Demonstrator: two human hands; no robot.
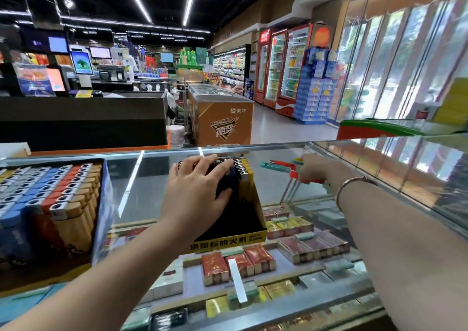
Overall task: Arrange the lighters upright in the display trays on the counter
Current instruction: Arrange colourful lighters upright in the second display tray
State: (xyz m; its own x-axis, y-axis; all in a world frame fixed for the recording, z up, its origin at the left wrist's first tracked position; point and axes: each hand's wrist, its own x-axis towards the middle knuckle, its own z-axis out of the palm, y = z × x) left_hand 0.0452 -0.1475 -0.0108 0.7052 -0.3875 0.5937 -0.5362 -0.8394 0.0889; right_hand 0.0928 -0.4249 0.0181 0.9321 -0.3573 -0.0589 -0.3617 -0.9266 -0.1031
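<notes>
Two trays sit on the glass tabletop (141, 191). The left tray (101, 204) is packed with upright lighters (58, 191) in rows of grey, blue, red and tan. The yellow tray (249, 204) stands in the middle, its high end away from the person, a dark block of lighters upright inside and a row of metal caps (239, 165) showing along its right side. The left hand (200, 191) lies over that block, fingers (215, 160) spread and draped across the tops, thumb (221, 197) pressed against the near face of the dark lighters. Out to the right, the right hand (314, 170) is reaching among loose lighters (281, 166), red and teal, lying flat near the far edge; its fingers look curled around some of them, though blur hides exactly how. A bracelet (354, 186) rings that wrist. Under the glass, cigarette packs (253, 262) lie in rows. Beyond the tabletop stands an orange freezer (222, 118).
</notes>
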